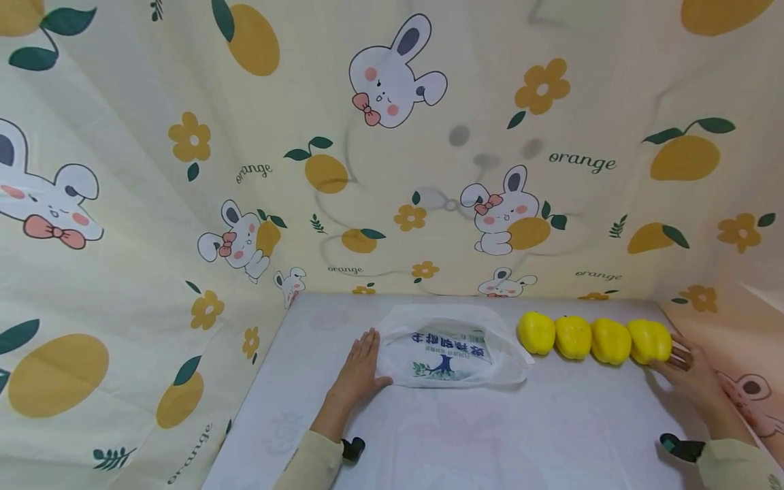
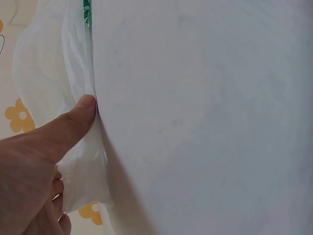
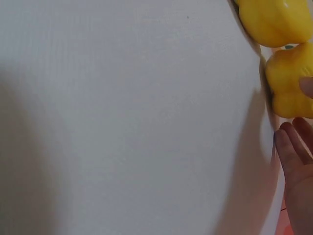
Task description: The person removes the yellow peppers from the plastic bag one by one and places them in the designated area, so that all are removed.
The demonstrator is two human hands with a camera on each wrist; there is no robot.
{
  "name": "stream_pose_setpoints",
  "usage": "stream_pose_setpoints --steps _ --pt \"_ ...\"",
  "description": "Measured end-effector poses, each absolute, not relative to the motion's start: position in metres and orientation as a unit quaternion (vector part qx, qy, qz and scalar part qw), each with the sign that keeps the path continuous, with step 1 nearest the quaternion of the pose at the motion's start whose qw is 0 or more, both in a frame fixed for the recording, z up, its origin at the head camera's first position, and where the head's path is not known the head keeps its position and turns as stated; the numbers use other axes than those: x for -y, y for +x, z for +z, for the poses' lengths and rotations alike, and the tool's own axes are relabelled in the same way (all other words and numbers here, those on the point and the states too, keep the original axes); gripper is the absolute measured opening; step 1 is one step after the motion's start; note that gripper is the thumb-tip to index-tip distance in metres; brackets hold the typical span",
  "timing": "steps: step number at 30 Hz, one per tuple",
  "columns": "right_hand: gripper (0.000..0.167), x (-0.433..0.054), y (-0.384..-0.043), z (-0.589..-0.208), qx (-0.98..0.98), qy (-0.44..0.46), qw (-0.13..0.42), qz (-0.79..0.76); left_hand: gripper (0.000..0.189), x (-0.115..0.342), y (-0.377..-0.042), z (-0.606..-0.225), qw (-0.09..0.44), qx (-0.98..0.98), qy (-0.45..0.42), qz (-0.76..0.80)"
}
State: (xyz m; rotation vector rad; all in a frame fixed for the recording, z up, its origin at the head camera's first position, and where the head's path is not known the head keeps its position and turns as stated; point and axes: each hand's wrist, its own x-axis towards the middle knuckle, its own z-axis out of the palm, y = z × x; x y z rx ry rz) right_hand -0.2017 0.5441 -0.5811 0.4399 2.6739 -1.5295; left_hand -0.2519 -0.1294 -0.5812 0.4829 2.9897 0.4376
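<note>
A white plastic bag [image 1: 453, 354] with blue lettering and a printed tree lies flat on the table. My left hand [image 1: 361, 371] rests against its left edge with straight fingers, and the thumb [image 2: 73, 122] touches the bag in the left wrist view. To the right of the bag, several yellow bell peppers stand in a row, from the leftmost bell pepper [image 1: 536, 333] to the rightmost bell pepper [image 1: 649, 341]. At that rightmost one is my right hand [image 1: 692, 374], its fingers extended along the right side and its thumb at the front. The right wrist view cuts off part of this hand.
A pale table [image 1: 490, 435] carries everything. Behind it and at both sides hangs a cream cloth [image 1: 392, 170] printed with rabbits, oranges and flowers. Dark straps [image 1: 353, 450] sit at the wrists.
</note>
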Motion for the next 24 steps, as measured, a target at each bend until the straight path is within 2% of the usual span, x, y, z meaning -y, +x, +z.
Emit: stream_pose_setpoints --steps 8,14,24 --pt "0.103 -0.542 -0.197 -0.583 -0.869 0.143 -0.014 -0.473 0.112 0.129 -0.254 -0.583 0.047 -0.978 0.142 0.147" --pt "0.107 -0.524 -0.193 -0.569 -0.887 0.160 -0.031 -0.431 0.112 0.133 -0.253 -0.579 0.030 -0.978 0.147 0.148" --pt "0.093 -0.473 -0.188 -0.549 -0.921 0.063 -0.129 -0.361 0.110 0.139 -0.249 -0.565 -0.004 -0.979 0.172 0.107"
